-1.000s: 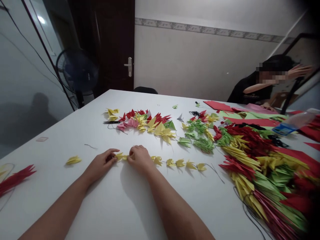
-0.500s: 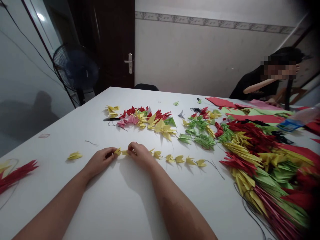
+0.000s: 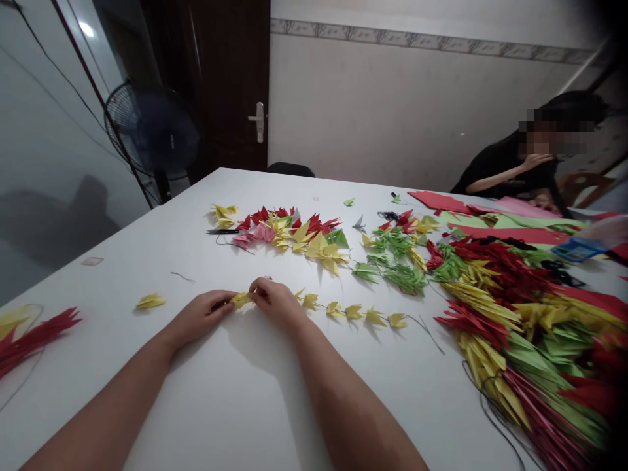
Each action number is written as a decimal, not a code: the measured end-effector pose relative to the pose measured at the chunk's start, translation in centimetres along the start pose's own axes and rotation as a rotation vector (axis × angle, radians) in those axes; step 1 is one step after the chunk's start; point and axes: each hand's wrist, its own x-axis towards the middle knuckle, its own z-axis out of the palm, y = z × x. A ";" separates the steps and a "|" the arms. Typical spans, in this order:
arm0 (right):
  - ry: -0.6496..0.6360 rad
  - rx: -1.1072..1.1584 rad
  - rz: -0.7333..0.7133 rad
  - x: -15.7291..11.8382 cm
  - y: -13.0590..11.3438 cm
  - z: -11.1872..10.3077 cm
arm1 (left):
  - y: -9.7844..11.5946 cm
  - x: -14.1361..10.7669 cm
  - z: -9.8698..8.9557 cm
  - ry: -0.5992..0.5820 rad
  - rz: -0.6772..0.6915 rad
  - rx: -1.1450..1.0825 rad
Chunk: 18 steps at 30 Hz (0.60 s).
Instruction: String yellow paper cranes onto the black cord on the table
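Head view: my left hand [image 3: 209,310] and right hand [image 3: 277,303] pinch a yellow paper fold [image 3: 241,301] between them, just over the white table [image 3: 220,405].
Fingertips are closed on its two ends, though they cover so much that I cannot tell whether my right ones also grip the thread [image 3: 434,339]. To the right of that hand, a row of yellow folds [image 3: 354,312] lies strung along it; one loose yellow piece [image 3: 150,301] sits near my left wrist, and scissors [image 3: 222,231] lie farther back.
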 end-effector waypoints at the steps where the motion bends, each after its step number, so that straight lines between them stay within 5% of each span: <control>1: 0.002 0.010 0.001 0.0 0.0 0.0 | 0.0 0.0 0.0 -0.007 0.009 0.003; 18: -0.014 0.040 0.085 0.1 -0.5 0.4 | 0.5 0.0 0.8 0.042 -0.013 0.135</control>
